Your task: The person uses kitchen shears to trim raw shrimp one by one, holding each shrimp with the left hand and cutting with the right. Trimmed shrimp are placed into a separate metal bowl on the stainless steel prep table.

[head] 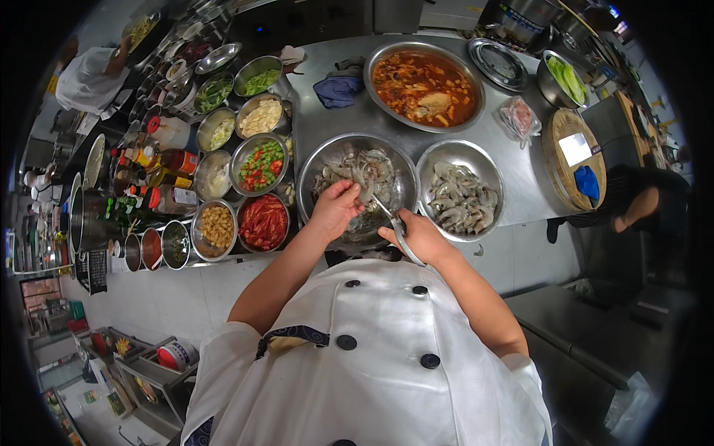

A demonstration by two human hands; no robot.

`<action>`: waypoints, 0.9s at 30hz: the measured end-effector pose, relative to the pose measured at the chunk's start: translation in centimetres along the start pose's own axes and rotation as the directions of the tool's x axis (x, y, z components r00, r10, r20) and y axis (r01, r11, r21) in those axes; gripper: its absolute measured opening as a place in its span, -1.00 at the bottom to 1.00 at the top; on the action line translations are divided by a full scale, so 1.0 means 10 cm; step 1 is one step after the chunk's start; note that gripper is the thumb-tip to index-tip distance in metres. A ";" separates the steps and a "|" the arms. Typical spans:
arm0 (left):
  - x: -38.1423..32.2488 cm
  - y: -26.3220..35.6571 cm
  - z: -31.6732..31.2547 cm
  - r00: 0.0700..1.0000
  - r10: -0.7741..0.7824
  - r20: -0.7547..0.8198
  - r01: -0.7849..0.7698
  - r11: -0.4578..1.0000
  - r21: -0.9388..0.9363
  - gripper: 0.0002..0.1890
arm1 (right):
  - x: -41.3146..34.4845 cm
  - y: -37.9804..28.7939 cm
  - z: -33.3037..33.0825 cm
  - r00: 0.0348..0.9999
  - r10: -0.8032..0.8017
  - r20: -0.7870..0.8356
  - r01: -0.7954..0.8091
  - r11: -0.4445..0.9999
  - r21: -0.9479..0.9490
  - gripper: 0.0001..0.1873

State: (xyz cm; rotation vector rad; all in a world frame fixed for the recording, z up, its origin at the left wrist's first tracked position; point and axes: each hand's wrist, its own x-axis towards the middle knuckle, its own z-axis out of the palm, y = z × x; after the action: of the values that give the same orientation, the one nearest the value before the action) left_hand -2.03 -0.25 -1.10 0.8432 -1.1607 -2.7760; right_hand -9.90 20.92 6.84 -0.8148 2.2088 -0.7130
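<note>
My left hand (337, 212) pinches a raw shrimp (363, 188) over a wide steel bowl (309, 161) that holds many raw shrimp. In my right hand (415, 237) is a pair of metal scissors (397, 226), their blades pointing at the shrimp between my hands. Whether the blades touch it I cannot tell. Just right of this bowl stands a smaller steel bowl (499, 173) with more grey raw shrimp (463, 198) in it. Part of the first bowl is hidden behind my hands.
A large basin (371, 92) of red stew stands behind. Left are bowls of chopped peppers (259, 164), red meat strips (263, 222) and bottles (181, 161). Right lie a plastic bag (520, 120) and a round wooden board (558, 167). Another person (92, 78) stands far left; someone's arm (637, 209) shows at right.
</note>
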 end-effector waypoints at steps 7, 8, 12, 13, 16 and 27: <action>0.00 -0.11 0.07 1.000 0.012 0.021 -0.011 0.997 -0.078 -0.95 | 0.02 0.00 0.04 0.995 -0.042 -0.088 0.038 0.998 -0.045 -0.38; 0.00 -0.11 0.07 0.999 0.020 0.025 -0.018 0.997 -0.070 -0.95 | 0.02 0.02 0.05 0.993 -0.052 -0.107 0.046 0.997 -0.056 -0.38; 0.02 -0.12 0.05 0.999 0.035 0.030 -0.034 0.999 -0.043 -0.94 | 0.03 0.05 0.05 0.993 -0.034 -0.116 0.026 0.997 -0.075 -0.39; 0.02 -0.13 0.03 0.999 0.036 0.027 -0.035 0.999 -0.038 -0.94 | 0.03 0.04 0.04 0.995 -0.016 -0.103 0.008 0.997 -0.073 -0.39; 0.01 -0.11 -0.04 0.998 0.044 0.035 -0.046 0.997 0.058 -0.94 | 0.04 0.04 0.03 0.998 0.017 -0.054 -0.023 0.993 -0.114 -0.38; 0.03 -0.03 -0.17 0.893 0.447 0.052 -0.326 0.564 0.759 -0.83 | 0.08 0.21 0.06 0.986 0.059 0.155 -0.096 0.965 0.244 -0.29</action>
State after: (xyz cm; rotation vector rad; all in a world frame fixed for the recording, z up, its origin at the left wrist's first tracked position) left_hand -1.43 -1.26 -2.45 0.6568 -2.2004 -1.7791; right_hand -10.64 21.60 4.77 -0.6276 1.9591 -0.8461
